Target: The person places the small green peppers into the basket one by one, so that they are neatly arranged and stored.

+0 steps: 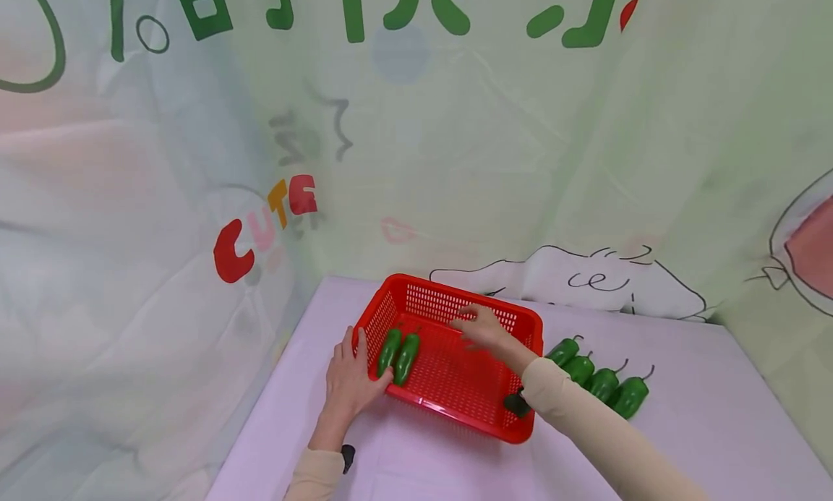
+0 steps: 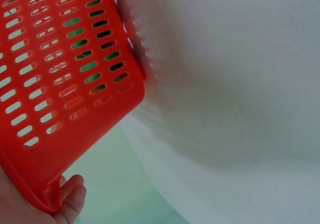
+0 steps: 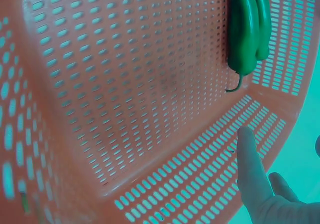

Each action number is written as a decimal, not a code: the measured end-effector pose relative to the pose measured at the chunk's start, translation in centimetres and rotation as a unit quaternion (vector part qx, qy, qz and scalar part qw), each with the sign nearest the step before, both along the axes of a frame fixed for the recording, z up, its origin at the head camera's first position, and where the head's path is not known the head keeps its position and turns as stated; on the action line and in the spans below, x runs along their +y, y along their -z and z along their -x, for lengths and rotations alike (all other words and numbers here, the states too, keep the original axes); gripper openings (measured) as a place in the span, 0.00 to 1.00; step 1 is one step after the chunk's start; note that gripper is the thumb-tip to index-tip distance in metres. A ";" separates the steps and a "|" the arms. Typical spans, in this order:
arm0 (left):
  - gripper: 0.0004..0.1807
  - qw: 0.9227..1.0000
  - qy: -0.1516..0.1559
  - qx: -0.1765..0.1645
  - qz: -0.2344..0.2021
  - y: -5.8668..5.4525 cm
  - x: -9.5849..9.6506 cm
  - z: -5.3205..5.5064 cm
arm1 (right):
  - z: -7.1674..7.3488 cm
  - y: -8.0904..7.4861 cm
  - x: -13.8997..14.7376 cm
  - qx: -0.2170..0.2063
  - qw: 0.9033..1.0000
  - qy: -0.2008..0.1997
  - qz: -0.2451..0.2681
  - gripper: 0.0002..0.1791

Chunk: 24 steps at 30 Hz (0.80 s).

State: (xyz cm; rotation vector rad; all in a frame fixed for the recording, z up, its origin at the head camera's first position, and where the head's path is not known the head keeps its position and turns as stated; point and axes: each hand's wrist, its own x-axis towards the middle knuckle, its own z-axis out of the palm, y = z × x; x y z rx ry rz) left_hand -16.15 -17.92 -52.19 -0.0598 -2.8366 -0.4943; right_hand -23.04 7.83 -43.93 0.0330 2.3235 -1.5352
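Note:
A red slotted plastic basket (image 1: pixel 449 412) sits at an angle on the table. Its near left corner is in my left hand (image 1: pixel 351 377), whose fingers curl over the rim in the left wrist view. Two green peppers (image 1: pixel 406 358) lie side by side against the basket's left end; their green shows through the slots (image 2: pixel 87 67) from outside. Over the far right part of the basket hovers my right hand (image 1: pixel 484 331), fingers loosely bent and holding nothing. In the right wrist view its fingers (image 3: pixel 250 159) are near the slotted side wall, apart from the peppers (image 3: pixel 243 34).
Several more green peppers (image 1: pixel 628 397) lie in a row on the table right of the basket, partly behind my right sleeve (image 1: pixel 586 421). The table (image 1: pixel 703 385) has a pale lilac cover. Printed cloth (image 1: pixel 455 161) hangs behind and along both sides.

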 end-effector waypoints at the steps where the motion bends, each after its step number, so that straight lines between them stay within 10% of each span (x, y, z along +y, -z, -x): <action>1: 0.52 1.000 0.001 0.002 0.001 0.0 0.0 0.0 | 0.0 0.0 0.3 0.000 1.000 0.001 -0.004 0.31; 24: 0.51 1.000 0.005 -0.004 0.007 0.0 0.0 0.0 | -2.0 -1.9 6.6 0.005 1.000 0.017 -0.015 0.32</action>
